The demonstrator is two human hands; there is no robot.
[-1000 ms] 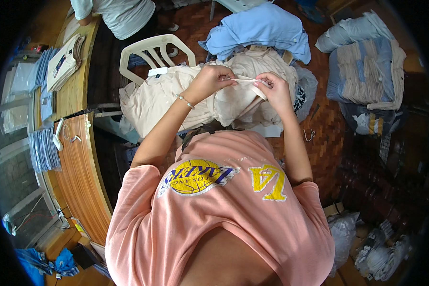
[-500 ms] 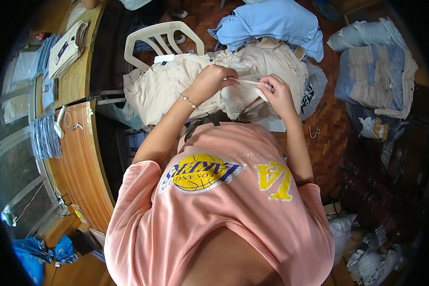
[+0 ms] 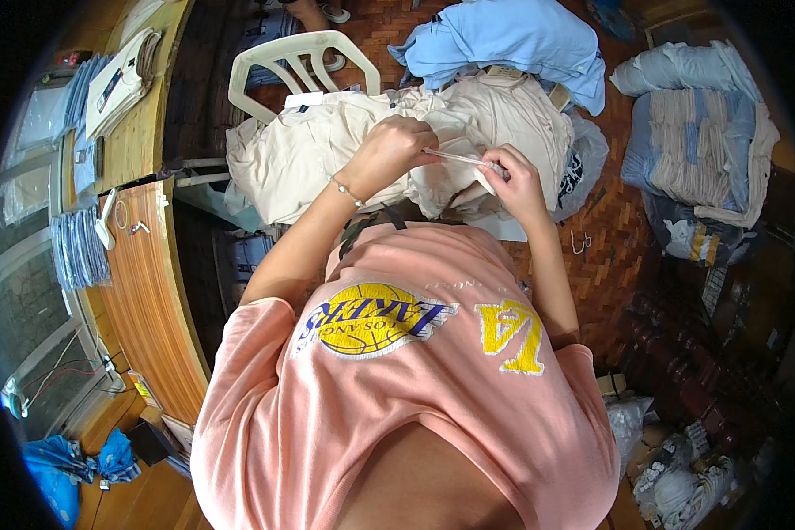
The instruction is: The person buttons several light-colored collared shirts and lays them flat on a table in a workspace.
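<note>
A cream garment lies heaped in front of me. Over it, a thin pale edge of cloth runs taut between my two hands; whether it belongs to the heaped garment I cannot tell. My left hand, a beaded bracelet at its wrist, pinches the left end of that edge. At the other end, my right hand grips the cloth, with a small dark object showing between its fingers, too small to name. Below the right fingers hangs a pale flap of cloth.
A cream plastic chair stands beyond the garment, with a light blue cloth pile at its right. Folded garments in clear plastic are stacked at the far right. At left are a wooden cabinet and folded cream clothes.
My right hand has rolled its fingers slightly, and a dark object now shows between them. The cloth edge between my hands looks narrower. My left hand has barely moved.
</note>
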